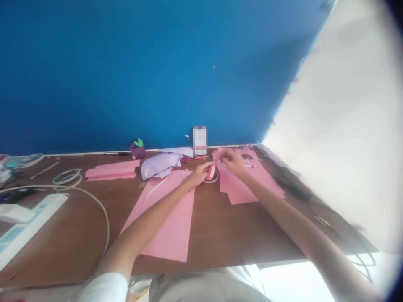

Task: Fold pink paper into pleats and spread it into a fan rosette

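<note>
Near the middle of the table, my left hand (202, 173) is closed on a small folded piece of pink paper (212, 171). My right hand (232, 161) meets it from the right, fingers pinched at the upper end of the same piece. Just below the piece sits a roll of tape (214, 178), partly covered by the paper and my left hand. A large pink sheet (171, 218) lies under my left forearm. More pink sheets (239, 188) lie beneath and beside my right hand, with a small dark ring (247, 157) and a white-and-red pen (251, 166) on them.
A phone (200, 140) leans on the blue wall. Crumpled lilac paper (160, 164), a purple pot (137, 149) and folded pink paper (111, 171) stand left of it. A white cable (105, 214) and power strip (31, 228) occupy the left; dark cables (296, 184) lie right.
</note>
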